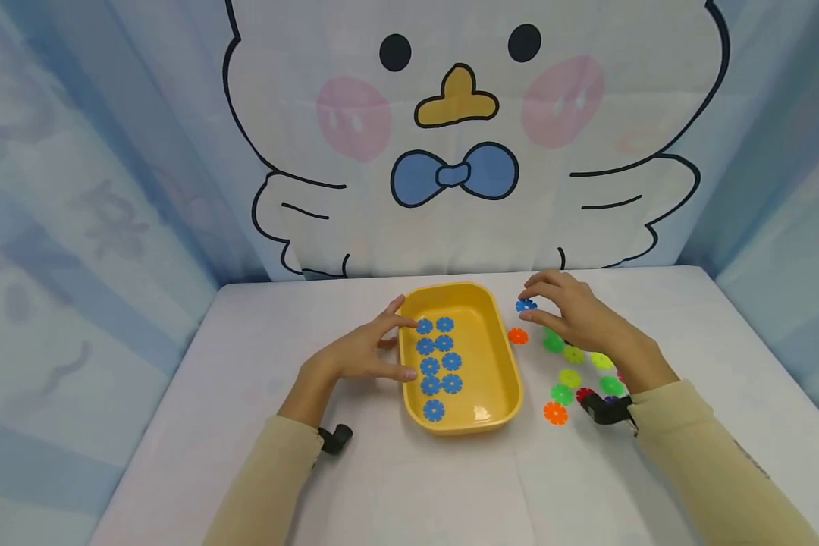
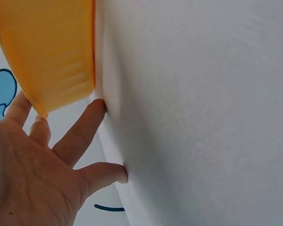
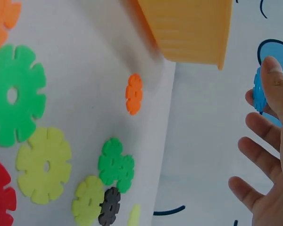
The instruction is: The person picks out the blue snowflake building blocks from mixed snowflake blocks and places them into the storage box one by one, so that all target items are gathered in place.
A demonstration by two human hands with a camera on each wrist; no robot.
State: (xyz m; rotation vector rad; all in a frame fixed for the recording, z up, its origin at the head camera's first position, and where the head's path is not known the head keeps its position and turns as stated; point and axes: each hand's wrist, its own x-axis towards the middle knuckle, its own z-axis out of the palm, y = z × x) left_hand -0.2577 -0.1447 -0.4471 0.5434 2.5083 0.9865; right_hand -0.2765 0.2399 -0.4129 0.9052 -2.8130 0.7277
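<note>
My right hand (image 1: 569,307) pinches a blue snowflake disc (image 1: 526,305) between thumb and forefinger, raised above the table to the right of the yellow tray (image 1: 494,364). In the right wrist view that blue disc (image 3: 259,92) is seen edge-on, and the other fingers are spread. My left hand (image 1: 365,349) rests against the tray's left side, its thumb and a finger touching the rim. From the left wrist view, the left hand (image 2: 42,160) has its fingers spread beside the tray wall (image 2: 52,56). Several blue discs (image 1: 433,410) lie inside the tray along its left half.
Loose discs lie on the table right of the tray: orange (image 1: 556,413), green (image 1: 562,393), yellow (image 1: 570,378) and red (image 1: 584,395) ones, some partly under my right arm. A dark disc (image 3: 109,206) lies among them. A curtain with a cartoon bird (image 1: 453,227) hangs behind the table.
</note>
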